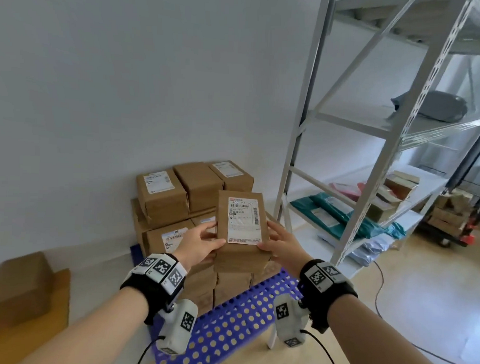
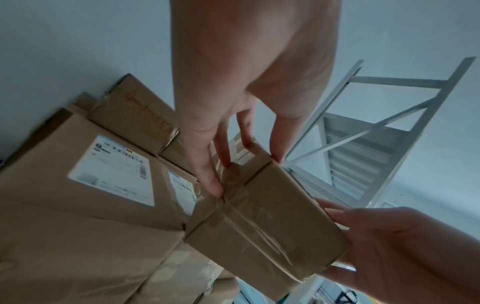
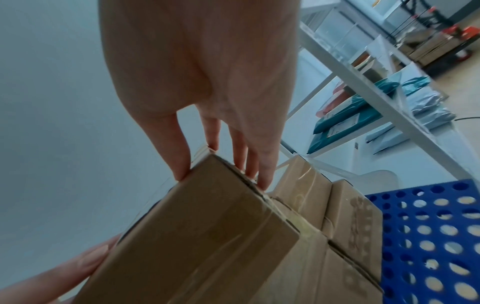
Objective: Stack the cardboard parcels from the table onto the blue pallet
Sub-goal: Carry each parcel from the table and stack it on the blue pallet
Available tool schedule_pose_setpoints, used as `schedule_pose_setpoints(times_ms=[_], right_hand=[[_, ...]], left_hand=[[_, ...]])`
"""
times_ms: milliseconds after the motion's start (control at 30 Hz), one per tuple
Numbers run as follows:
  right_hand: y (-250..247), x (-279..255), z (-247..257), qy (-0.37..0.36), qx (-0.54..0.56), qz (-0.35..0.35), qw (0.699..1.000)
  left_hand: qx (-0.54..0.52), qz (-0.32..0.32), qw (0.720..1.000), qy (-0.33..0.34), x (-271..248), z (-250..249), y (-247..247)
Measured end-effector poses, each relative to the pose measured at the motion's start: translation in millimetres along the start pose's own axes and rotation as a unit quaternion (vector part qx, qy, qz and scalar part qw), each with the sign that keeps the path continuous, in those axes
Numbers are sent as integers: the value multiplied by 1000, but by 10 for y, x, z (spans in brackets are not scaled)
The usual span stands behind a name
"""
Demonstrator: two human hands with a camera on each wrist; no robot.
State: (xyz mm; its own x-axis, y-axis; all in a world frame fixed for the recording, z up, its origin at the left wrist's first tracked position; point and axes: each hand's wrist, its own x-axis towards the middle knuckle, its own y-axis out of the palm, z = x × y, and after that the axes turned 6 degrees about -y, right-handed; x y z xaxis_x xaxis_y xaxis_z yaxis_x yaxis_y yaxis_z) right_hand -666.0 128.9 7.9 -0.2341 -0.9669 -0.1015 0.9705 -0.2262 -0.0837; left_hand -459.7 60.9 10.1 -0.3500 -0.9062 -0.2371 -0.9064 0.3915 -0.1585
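Both hands, left (image 1: 197,241) and right (image 1: 281,244), gripped a taped rectangular brown cardboard parcel (image 1: 242,233) with a white label, above the stacked brown cardboard boxes (image 1: 178,196) on the perforated blue plastic pallet (image 1: 236,326).

A labelled brown parcel (image 1: 242,233) is held above stacked parcels (image 1: 178,204) on the blue pallet (image 1: 228,325).

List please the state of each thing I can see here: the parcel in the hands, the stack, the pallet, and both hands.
Held parcel: lifted above the stack, label facing up, taped shut.
Parcel stack: on the pallet, against the wall, boxes sealed.
Blue pallet: on the floor, its near part bare.
Left hand: grips the parcel's left side.
Right hand: grips its right side.
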Motion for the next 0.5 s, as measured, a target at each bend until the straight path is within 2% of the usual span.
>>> schedule_pose_setpoints(times_ms=[233,500], right_hand=[[-688,591,67,1,-13,71,997],[-1002,1209,87,17,-25,100,994]], left_hand=[[-30,-74,996,-43,365,-198,692],[-38,-103,992,-60,802,-312,934]])
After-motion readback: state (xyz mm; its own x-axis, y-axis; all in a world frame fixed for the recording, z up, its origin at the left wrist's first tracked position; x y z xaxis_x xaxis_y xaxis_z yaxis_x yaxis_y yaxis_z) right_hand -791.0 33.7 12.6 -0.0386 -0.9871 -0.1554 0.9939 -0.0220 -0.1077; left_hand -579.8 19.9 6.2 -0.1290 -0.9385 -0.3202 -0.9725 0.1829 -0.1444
